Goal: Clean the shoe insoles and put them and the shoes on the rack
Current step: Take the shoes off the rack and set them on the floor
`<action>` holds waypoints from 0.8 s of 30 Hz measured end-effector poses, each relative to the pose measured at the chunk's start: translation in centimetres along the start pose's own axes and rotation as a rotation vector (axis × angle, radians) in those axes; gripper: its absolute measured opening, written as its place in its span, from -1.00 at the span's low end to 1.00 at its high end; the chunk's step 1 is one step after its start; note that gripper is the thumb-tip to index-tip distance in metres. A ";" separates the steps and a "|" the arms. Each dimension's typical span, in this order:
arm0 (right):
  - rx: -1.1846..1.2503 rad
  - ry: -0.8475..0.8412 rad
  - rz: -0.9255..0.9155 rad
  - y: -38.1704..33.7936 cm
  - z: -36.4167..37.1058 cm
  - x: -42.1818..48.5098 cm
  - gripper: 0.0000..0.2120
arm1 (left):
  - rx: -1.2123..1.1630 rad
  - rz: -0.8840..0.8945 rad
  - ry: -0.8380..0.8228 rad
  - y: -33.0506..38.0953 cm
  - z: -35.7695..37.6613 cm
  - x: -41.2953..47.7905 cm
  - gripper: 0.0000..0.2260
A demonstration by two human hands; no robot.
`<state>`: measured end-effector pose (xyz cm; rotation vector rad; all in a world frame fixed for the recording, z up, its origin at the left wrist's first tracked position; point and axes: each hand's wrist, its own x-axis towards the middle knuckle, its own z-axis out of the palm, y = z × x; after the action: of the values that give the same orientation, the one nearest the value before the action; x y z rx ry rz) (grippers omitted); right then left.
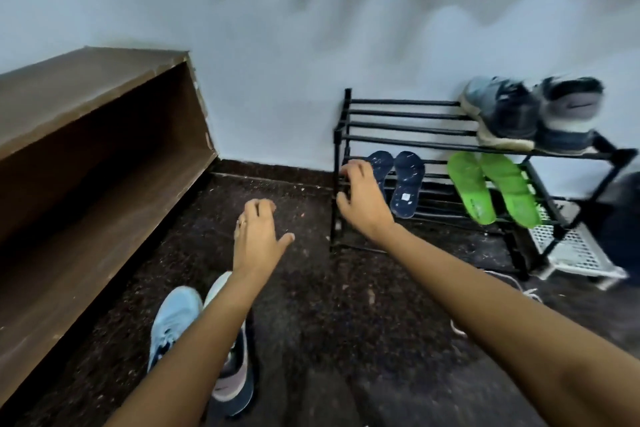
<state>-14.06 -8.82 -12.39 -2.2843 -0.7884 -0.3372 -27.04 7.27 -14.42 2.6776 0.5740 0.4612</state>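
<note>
Since both pairs of insoles are already parked on the lower shelf of the rack (398,113), the blue insoles (407,184) near its left end and the green insoles (507,187) further right, and a dark pair of shoes (533,114) sits up top at the right end, we reckon the job comes down to the light-blue shoes (175,319), which aren't on the rack yet. They're on the floor (311,305), side by side, close in to us and partly hidden under our left forearm. Their long axis runs roughly the same way as that arm, pointing away from us. Our left hand (258,236) hangs over bare floor beyond them, fingers loose, nothing in it, so the shoes lie back toward us from it, not ahead. Our right hand (363,198) is up in front of the rack's left end, covering part of one blue insole, fingers slack and curled a bit. We see nothing in its grip, though we can't tell if the fingertips brush a rail. So the left is clearly the nearer hand, and it'd need to pull back and drop down, then carry rightward to the free bars on the top shelf.
</note>
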 end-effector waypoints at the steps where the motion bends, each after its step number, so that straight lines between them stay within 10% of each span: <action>1: -0.010 0.065 0.006 0.9 -2.2 0.9 -0.62 | -0.005 0.040 0.003 2.3 -0.3 1.1 -0.50; 13: -0.429 0.468 0.217 16.2 -23.5 4.6 -0.54 | -0.182 0.446 -0.081 27.3 2.5 7.8 -0.35; 24: -0.397 0.303 0.571 23.3 -27.0 5.7 -0.42 | -0.186 0.509 -0.180 39.2 6.4 13.4 -0.30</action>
<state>4.37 -38.27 -2.42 -2.6099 0.1076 -0.5869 -0.18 -21.91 -0.82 2.6265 -0.2031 0.3744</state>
